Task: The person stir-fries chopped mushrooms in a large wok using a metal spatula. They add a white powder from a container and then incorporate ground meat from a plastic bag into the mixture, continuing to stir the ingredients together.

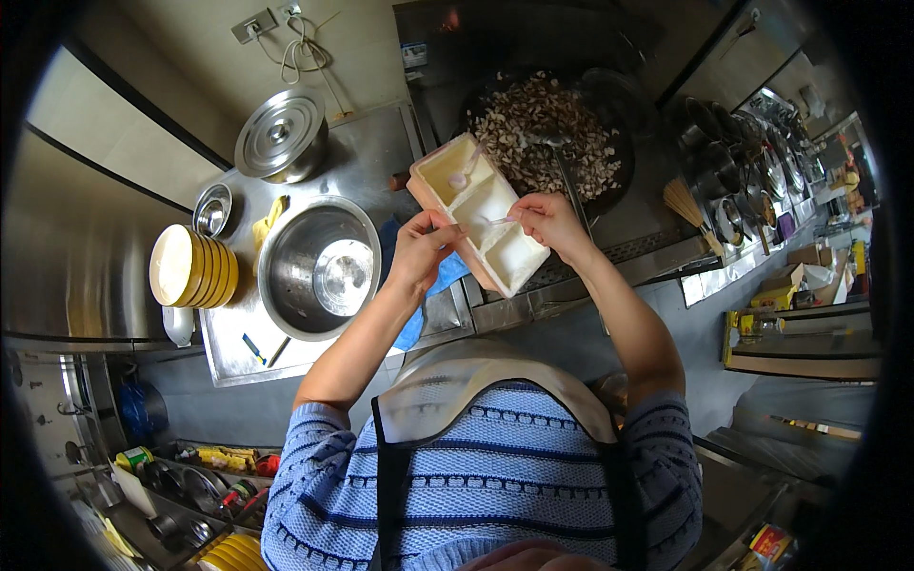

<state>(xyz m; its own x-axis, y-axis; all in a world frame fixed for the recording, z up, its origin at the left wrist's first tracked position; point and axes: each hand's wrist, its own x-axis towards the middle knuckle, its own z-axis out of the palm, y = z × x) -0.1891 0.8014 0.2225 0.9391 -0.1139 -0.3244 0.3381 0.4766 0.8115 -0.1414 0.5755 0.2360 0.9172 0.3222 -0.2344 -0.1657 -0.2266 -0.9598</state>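
My left hand (423, 248) grips the near left side of a pink three-compartment seasoning box (480, 265), tilted in front of the stove. Pale powder or grains lie in its compartments, and a small spoon (459, 180) rests in the far one. Between the fingertips of my right hand (548, 221) is the handle of another small spoon (501, 220), its bowl in the middle compartment. Beyond the box, a large dark wok (628, 171) holds chopped brown and pale pieces (532, 107) that look like mushroom. A metal ladle (564, 160) lies in the wok, its handle passing behind my right hand.
Left on the steel counter (232, 367) are a big steel pot (268, 268), a lidded pot (282, 135), a small steel bowl (213, 210), stacked yellow bowls (203, 268) and a blue cloth (410, 328). A bamboo brush (689, 207) and pans (714, 171) are right of the stove.
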